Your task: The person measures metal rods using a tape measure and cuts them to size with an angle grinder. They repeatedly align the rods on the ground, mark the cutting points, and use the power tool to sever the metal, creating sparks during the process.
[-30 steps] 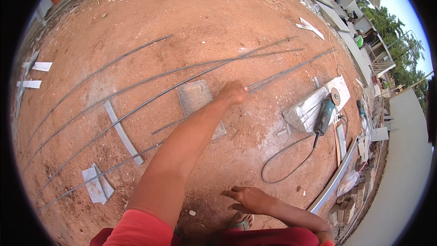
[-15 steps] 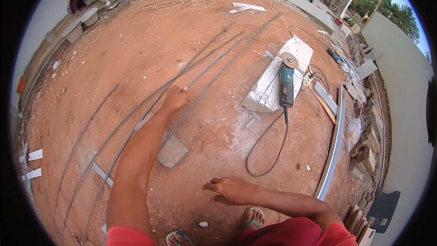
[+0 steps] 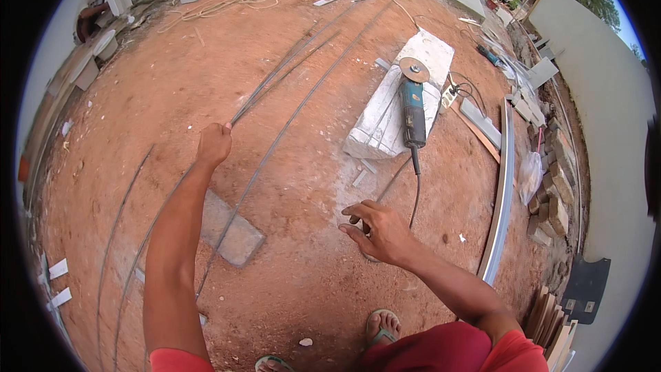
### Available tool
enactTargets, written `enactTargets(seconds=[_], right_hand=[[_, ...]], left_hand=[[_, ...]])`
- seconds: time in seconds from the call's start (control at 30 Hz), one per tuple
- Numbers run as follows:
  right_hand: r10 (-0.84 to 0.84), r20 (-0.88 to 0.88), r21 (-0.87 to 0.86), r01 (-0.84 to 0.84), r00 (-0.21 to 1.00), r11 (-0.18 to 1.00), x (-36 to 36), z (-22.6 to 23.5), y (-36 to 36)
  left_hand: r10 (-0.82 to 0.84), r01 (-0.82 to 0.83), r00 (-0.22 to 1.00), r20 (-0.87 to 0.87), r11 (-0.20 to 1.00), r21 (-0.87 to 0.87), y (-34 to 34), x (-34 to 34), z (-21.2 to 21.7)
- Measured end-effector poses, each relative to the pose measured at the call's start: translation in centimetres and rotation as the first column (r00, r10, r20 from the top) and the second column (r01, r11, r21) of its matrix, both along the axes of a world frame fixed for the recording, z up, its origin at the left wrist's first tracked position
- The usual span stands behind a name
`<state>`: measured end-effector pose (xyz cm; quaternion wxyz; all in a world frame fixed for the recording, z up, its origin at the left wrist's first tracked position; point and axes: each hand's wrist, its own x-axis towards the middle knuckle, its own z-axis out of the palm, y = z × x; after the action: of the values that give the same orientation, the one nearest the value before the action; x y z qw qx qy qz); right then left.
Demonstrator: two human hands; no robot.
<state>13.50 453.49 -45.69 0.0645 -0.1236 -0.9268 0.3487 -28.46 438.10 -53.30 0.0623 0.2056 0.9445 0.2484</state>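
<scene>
My left hand (image 3: 215, 143) is closed around a long thin steel rod (image 3: 272, 76), off to the left of the middle. A second rod runs close beside it, and my hand hides where they cross. Another steel rod (image 3: 295, 117) lies to the right, passing over a flat grey paving block (image 3: 241, 240). My right hand (image 3: 380, 231) hovers above the dirt with bent fingers apart and nothing in them. Beyond it, an angle grinder (image 3: 414, 114) with a bare disc rests on a long white block (image 3: 372, 127). Its black cable (image 3: 416, 196) trails down behind my right hand.
More rods (image 3: 124, 213) lie at the left. A long metal profile (image 3: 501, 207), stacked bricks (image 3: 556, 196) and a plastic bag (image 3: 530, 176) line the right wall. A pale rope (image 3: 237, 1) is coiled farther off. A person (image 3: 91, 14) sits at the far left.
My left hand has shifted left with the rod, moving it away from the rod on the right. My right hand has risen and moved right, its fingers spreading. The view has shifted slightly.
</scene>
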Motion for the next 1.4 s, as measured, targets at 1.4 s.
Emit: enactTargets(seconds=[1.4], right_hand=[[0.104,-0.402,-0.857,-0.414,0.91,0.308,-5.9,8.5,-15.9]], left_hand=[[-0.769,-0.022,0.489,0.41,0.46,0.888,-17.0,30.3,13.7]])
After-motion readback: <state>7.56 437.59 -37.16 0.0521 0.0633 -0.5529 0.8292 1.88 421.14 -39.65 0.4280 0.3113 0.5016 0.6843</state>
